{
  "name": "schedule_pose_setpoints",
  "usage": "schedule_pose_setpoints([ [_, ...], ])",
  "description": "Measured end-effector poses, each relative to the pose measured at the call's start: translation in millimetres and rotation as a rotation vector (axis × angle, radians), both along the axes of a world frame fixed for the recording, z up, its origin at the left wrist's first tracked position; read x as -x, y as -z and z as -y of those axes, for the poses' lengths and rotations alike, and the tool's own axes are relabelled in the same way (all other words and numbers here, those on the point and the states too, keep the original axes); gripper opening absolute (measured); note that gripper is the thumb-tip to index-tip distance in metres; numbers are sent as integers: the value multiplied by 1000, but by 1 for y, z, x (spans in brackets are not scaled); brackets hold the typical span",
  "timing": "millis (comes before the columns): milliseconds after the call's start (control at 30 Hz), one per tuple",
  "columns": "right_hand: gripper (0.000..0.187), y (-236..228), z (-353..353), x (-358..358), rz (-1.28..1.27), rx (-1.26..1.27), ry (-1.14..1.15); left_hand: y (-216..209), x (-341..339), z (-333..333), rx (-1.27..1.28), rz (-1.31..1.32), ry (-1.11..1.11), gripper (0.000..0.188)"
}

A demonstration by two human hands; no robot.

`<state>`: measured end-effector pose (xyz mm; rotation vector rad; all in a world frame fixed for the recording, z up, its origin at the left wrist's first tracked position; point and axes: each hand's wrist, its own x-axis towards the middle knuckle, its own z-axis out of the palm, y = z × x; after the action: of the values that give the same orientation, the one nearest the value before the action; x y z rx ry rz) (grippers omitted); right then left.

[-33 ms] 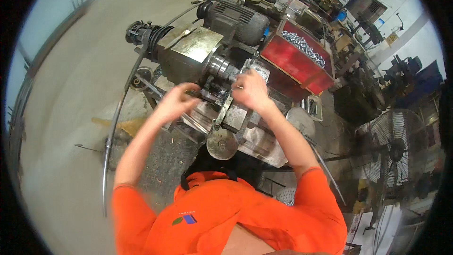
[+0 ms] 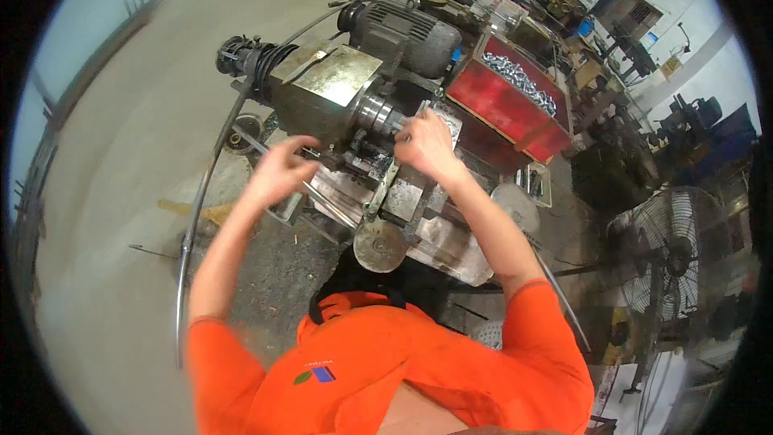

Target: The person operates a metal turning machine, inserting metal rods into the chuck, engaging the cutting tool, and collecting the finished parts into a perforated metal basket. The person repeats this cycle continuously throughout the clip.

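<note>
Hovering near the headstock [image 2: 318, 84]: left hand [image 2: 278, 173], fingers bent, thumb spread apart from them, slightly blurred. A bar [image 2: 332, 205] runs from just beside these fingers, slanting rightward and toward the person; contact unclear. Right hand [image 2: 431, 145]: fingers curled at the free end of the spindle [image 2: 375, 113], which lies just left of them; whether they pinch anything, cannot tell. Beyond and right of the right fingers: red box [image 2: 495, 101] with shiny parts [image 2: 519, 80]. Nearer the person than both sets of fingers: disc [image 2: 380, 246].
</note>
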<state>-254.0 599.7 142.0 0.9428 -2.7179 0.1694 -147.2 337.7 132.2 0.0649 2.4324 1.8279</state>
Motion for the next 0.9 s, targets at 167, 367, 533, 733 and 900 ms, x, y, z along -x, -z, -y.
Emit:
schedule_pose_setpoints([
  [167, 25, 33, 27, 58, 188, -13, 210, 27, -64, 145, 500, -131, -524, 42],
  [367, 21, 56, 27, 75, 183, 45, 151, 68, -168, 189, 714, 149, -590, 42],
  [533, 19, 45, 25, 68, 134, 27, -71, 115, -172, 175, 872, 238, -598, 34],
  [733, 25, 36, 16, 57, 235, 63, 15, 104, -146, 275, 1433, 236, -525, 9],
  [900, 26, 36, 13, 58, 218, 23, 87, 113, -130, 323, 1562, 33, -553, 5],
])
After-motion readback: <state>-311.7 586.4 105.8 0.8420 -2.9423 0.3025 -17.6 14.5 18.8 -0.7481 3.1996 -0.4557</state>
